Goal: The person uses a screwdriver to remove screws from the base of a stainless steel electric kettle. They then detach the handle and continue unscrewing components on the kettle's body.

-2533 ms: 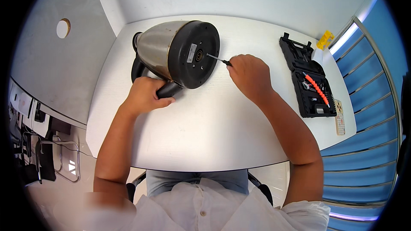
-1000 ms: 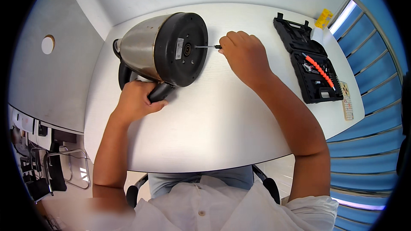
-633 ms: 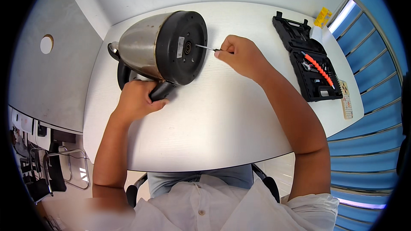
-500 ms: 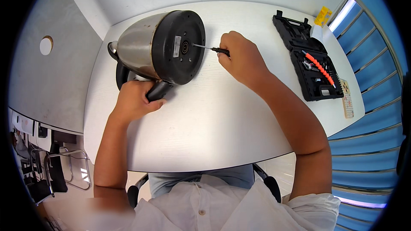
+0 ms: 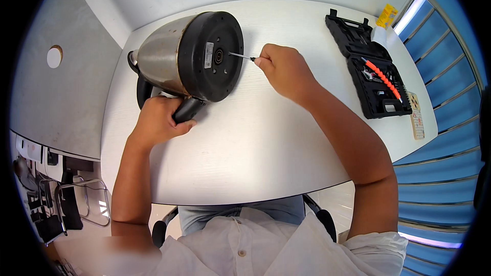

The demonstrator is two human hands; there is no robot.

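A steel electric kettle [image 5: 162, 53] lies on its side on the white table, its black round base [image 5: 225, 79] facing right. My left hand [image 5: 157, 118] is wrapped round its black handle [image 5: 188, 109]. My right hand [image 5: 287, 71] is closed round the grip of a thin screwdriver [image 5: 242, 56], whose handle is mostly hidden in my fist. The screwdriver's tip meets the base just right of the round centre connector [image 5: 219, 56]. A pale label [image 5: 208, 55] sits beside that connector.
At the table's right lies an opened black tool case [image 5: 376, 84] with an orange flexible shaft [image 5: 381, 77] in it. A beige slotted strip [image 5: 417, 117] and a yellow packet [image 5: 387, 15] are near it. A metal railing [image 5: 455, 66] runs past the right edge; a grey tabletop [image 5: 66, 92] stands left.
My right fingers have shifted forward along the screwdriver, covering more of its handle. The kettle's base has turned or shifted very slightly left; my left hand keeps its hold.
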